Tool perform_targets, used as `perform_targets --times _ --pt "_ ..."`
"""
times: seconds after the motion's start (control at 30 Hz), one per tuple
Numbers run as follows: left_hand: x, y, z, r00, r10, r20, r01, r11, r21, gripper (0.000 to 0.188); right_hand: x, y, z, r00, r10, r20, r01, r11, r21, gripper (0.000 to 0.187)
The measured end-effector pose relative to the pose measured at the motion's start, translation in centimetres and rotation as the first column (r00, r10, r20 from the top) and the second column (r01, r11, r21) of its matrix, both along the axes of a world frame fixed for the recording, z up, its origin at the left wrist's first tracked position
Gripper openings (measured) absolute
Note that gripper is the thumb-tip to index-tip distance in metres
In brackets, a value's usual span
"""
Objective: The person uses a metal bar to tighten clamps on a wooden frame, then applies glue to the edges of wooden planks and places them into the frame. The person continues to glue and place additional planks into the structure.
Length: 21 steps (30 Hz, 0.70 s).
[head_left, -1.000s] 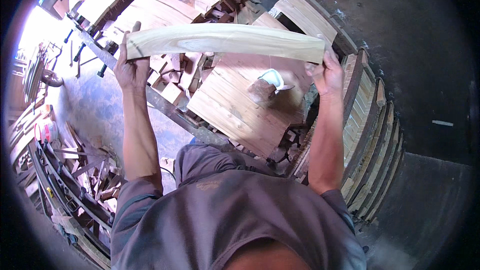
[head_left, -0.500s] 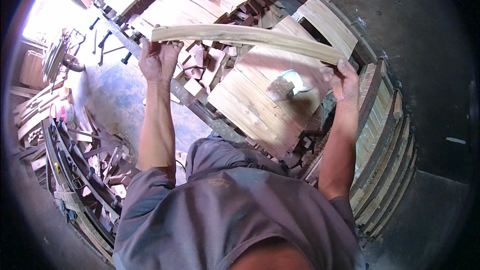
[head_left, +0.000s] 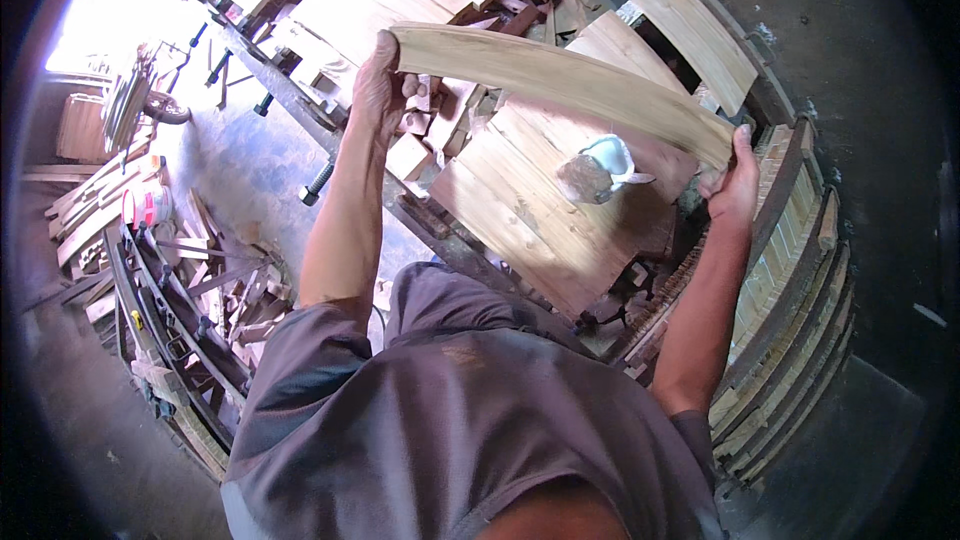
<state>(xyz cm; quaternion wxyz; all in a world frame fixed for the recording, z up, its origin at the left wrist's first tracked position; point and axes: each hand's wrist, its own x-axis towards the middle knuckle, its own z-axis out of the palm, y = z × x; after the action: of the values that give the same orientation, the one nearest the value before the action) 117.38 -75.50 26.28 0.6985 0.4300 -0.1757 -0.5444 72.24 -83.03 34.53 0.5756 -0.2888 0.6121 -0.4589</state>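
Observation:
A long pale wooden board [head_left: 560, 78] is held up in the air across the view, tilted down to the right. My left hand [head_left: 385, 85] is closed round its left end, thumb near the top corner. My right hand [head_left: 735, 180] grips the lower right end. Beneath the board lies a wide panel of joined planks [head_left: 530, 210]. On that panel sits a white container [head_left: 610, 155] with a brownish block-like thing [head_left: 583, 180] against it; I cannot tell exactly what the block is.
Wood offcuts [head_left: 410, 155] fill the space beside the panel. A metal bar [head_left: 320, 135] with bolts runs along its left. Stacked boards [head_left: 790, 310] stand at the right. Scrap wood [head_left: 235, 280], dark metal clamps [head_left: 180, 310] and a white-and-red bucket [head_left: 147, 204] are at the left.
Both hands have shifted to the right with the board. It has turned so that more of its broad face shows. My left hand has risen a little.

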Motion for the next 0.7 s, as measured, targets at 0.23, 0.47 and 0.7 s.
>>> perform_targets --times 0.23,0.47,0.7 --pt "-2.1 -4.9 -1.7 0.999 -0.043 0.005 0.042 0.984 0.174 0.048 -2.5 -3.3 -3.6 0.971 -0.009 -0.24 0.048 0.986 0.161 0.051" --pt "-3.1 -9.3 -5.2 0.979 -0.156 0.129 0.12 0.961 0.248 0.053 -5.7 -5.9 -9.3 0.986 -0.063 -0.151 0.094 0.974 0.204 0.05" --pt "-4.5 -12.8 -8.3 0.885 -0.396 0.245 0.272 0.867 0.419 0.051 -9.9 -6.7 -15.3 0.996 -0.09 0.013 0.084 0.965 0.247 0.047"
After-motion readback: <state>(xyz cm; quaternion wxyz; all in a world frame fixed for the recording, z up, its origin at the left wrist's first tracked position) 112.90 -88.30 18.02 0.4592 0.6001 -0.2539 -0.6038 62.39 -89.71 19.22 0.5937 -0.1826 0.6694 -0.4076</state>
